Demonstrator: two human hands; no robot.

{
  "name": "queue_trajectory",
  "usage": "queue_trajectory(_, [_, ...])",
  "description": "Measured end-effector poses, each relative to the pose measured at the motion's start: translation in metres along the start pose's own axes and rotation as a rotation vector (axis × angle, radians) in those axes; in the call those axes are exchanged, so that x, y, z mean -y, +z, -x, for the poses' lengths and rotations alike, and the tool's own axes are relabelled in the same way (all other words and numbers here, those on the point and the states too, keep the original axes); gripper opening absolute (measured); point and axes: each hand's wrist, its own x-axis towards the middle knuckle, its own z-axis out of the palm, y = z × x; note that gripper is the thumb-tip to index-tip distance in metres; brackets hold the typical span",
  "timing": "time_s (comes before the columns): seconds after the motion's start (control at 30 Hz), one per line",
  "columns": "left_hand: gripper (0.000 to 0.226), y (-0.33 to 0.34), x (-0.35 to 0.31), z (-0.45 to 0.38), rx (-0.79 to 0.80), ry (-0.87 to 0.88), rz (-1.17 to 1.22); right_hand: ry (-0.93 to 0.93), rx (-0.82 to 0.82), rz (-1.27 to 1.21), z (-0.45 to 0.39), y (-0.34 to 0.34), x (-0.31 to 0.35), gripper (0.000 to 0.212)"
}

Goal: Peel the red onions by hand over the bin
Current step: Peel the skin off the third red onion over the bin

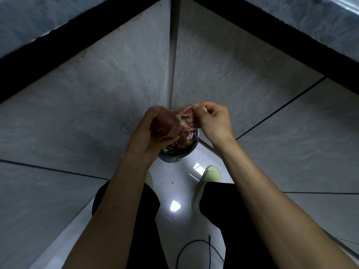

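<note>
Papery skin point(184, 111), thin and brittle, likely to tear, so it wants pinching close to the bulb. Right hand point(210, 121) pinches that pale pink flap between thumb and fingertips; left hand point(149, 134) wraps the red onion point(164, 124), firm and probably a touch slick. Hands sit close together, directly above the bin point(180, 152), already holding scraps. Onion looks dusky maroon, though the light is dim.
</note>
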Motion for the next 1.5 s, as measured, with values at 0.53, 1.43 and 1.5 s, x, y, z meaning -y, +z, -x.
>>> queue_trajectory(0.53, [0.02,-0.006,-0.003,-0.002,-0.042,-0.04,0.04,0.092,-0.171,0.346,-0.046,-0.005,-0.027,0.023])
queue_trajectory(1.43, [0.048,-0.005,0.008,-0.012,0.002,-0.056,-0.066,-0.26,0.189,0.294,0.021,0.001,-0.019,0.041])
queue_trajectory(1.5, [0.045,-0.002,0.008,-0.008,0.035,-0.03,-0.206,-0.233,0.129,0.234,0.022,-0.003,-0.018,0.042])
